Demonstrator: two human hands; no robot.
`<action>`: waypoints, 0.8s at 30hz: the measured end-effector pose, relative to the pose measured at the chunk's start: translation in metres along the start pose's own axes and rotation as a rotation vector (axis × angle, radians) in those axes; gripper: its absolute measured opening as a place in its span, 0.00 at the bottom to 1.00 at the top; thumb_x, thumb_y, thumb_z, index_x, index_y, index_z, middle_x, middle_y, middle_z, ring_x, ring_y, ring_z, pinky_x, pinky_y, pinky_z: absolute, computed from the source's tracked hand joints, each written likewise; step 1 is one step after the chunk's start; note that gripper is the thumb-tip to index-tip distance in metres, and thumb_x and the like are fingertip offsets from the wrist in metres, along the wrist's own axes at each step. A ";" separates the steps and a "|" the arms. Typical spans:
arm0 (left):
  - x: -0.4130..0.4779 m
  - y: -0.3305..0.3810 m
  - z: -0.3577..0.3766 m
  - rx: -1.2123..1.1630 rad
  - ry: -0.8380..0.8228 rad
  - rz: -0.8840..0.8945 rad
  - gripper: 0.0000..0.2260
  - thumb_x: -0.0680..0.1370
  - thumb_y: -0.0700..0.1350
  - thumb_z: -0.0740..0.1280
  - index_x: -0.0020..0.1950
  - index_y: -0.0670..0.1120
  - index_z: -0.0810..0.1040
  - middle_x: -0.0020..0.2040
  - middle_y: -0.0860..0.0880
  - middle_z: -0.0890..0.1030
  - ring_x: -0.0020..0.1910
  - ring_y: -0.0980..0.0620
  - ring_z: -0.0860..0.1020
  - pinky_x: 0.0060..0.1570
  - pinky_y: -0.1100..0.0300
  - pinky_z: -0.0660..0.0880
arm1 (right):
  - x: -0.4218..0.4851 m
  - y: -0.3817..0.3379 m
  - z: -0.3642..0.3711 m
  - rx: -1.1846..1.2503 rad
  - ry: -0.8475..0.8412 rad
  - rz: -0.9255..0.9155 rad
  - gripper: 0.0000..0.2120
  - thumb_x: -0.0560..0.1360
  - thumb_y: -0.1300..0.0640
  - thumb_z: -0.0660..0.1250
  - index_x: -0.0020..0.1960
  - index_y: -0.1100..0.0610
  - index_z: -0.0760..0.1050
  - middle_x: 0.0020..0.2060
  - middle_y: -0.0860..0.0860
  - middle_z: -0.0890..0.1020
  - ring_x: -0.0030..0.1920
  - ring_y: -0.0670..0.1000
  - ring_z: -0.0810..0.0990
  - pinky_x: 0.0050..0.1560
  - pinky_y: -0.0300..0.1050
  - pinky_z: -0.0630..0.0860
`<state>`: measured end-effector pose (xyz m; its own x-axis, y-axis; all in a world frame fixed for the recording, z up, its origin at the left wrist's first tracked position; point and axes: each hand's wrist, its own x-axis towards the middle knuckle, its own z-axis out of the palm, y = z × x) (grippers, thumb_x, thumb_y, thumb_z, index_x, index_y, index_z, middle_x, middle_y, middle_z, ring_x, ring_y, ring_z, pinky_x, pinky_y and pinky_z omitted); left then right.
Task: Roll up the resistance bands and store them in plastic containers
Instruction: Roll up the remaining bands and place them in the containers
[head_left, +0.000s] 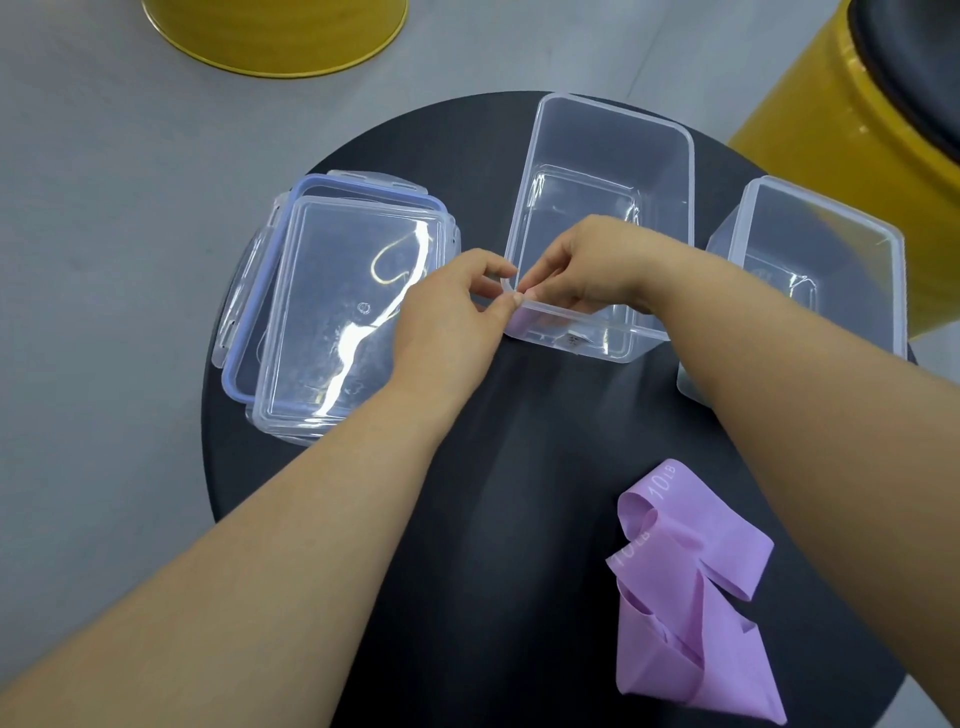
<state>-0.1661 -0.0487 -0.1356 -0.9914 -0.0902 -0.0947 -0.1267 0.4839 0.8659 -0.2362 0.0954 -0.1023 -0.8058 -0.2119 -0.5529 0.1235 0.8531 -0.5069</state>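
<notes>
Clear plastic lids (337, 312), one edged with a blue seal, lie stacked flat just left of the fingers on the round black table (519, 493). The left hand (447, 317) reaches forward on a straight forearm, back up, fingers curled and thumb and forefinger pinched together at the near left corner of the middle container (613, 140). This open clear box stands upright, its long axis running away from the fingers. A small lilac patch (513, 326) shows just under the fingertips; whether the fingers grip that, the rim or both I cannot tell. The right hand (587, 265) comes in from the right across the near rim, wrist bent, its curled fingertips meeting the left ones at the same corner. Right of the fingers, apart, stands a second open container (831, 249). A lilac resistance band (691, 587) marked 10 LB lies loosely folded, well nearer the person than the fingers, long axis running nearer and slightly right.
</notes>
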 end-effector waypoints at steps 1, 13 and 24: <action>0.000 0.000 0.000 -0.001 0.006 0.000 0.07 0.75 0.46 0.69 0.52 0.53 0.78 0.43 0.57 0.78 0.41 0.57 0.77 0.42 0.69 0.70 | 0.001 0.000 0.001 0.013 0.003 0.009 0.04 0.69 0.52 0.75 0.43 0.49 0.83 0.42 0.51 0.85 0.46 0.50 0.83 0.50 0.43 0.80; -0.002 0.000 0.000 0.019 0.008 0.009 0.13 0.76 0.47 0.68 0.60 0.55 0.78 0.42 0.59 0.78 0.41 0.58 0.76 0.50 0.66 0.71 | 0.000 -0.002 0.003 0.155 -0.005 0.074 0.06 0.67 0.56 0.77 0.41 0.55 0.81 0.33 0.49 0.85 0.34 0.44 0.84 0.37 0.36 0.77; -0.001 -0.001 0.001 0.019 -0.003 0.013 0.13 0.76 0.47 0.68 0.60 0.55 0.78 0.42 0.58 0.78 0.39 0.59 0.74 0.49 0.66 0.70 | -0.001 0.005 0.001 0.198 -0.061 0.073 0.08 0.67 0.55 0.77 0.45 0.55 0.83 0.37 0.50 0.86 0.39 0.45 0.85 0.43 0.36 0.80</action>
<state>-0.1648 -0.0484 -0.1368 -0.9931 -0.0811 -0.0851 -0.1144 0.5017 0.8575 -0.2343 0.0998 -0.1048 -0.7546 -0.1865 -0.6291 0.2967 0.7581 -0.5807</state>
